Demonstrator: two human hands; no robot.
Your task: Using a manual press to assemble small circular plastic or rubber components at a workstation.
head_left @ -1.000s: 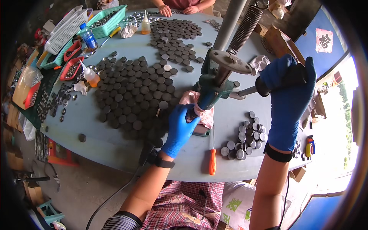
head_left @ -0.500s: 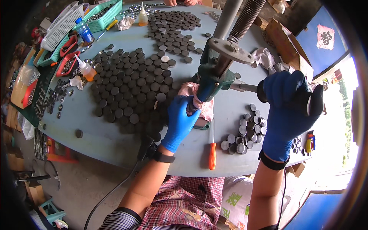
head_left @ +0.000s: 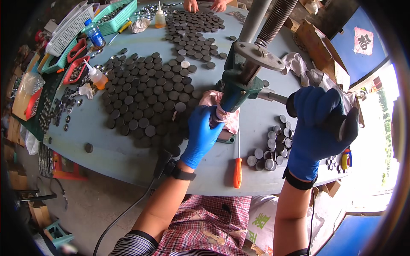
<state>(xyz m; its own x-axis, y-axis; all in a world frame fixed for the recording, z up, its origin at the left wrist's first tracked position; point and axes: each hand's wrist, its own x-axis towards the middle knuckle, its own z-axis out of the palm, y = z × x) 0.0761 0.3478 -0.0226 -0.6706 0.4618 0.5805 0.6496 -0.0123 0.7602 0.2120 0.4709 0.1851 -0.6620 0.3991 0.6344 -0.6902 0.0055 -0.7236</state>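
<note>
A green hand press (head_left: 240, 91) stands on the grey table, with a ram and a coil spring (head_left: 277, 21) above its body. My right hand (head_left: 318, 121), in a blue glove, is closed round the black-ended lever (head_left: 276, 98) at the press's right side. Under the press head, my blue-gloved left hand (head_left: 200, 134) has its fingers and thumb curled round something against a pink cloth (head_left: 231, 123); what they hold is mostly hidden. Many dark round discs (head_left: 147, 98) lie left of that hand. A smaller heap of round pieces (head_left: 273, 149) lies to the right of the press.
An orange-handled screwdriver (head_left: 237, 173) lies near the table's front edge. At the left are squeeze bottles (head_left: 97, 79), red trays (head_left: 76, 70) and a green basket (head_left: 115, 17). A cardboard box (head_left: 320, 51) stands at the right. Another person's hands (head_left: 205, 5) are at the far edge.
My right hand has dropped slightly on the lever and turned a little. My left hand keeps its place. The other person's hands have come further into view over the far discs.
</note>
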